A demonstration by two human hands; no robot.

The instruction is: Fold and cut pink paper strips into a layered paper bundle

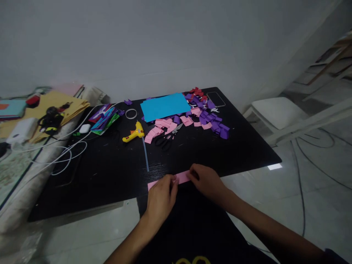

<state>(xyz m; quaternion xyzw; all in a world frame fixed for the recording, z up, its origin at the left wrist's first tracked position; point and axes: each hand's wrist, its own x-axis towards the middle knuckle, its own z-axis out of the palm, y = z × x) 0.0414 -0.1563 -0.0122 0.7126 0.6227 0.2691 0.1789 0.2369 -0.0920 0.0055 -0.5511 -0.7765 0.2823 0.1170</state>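
Pinching pink strip (182,177) nr bench (110,172) edge: L hand (161,196) mid-strip, R hand (206,180) at R end; poss. tear if pull uneven.

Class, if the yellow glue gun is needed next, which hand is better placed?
Probably the left hand: it is nearer the glue gun, which lies ahead and to its left, while the right hand sits farther off.

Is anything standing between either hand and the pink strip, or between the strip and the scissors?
Nothing visible does. The left hand and right hand both touch the pink strip; only bare black tabletop separates it from the scissors. The glue stick lies left of that path.
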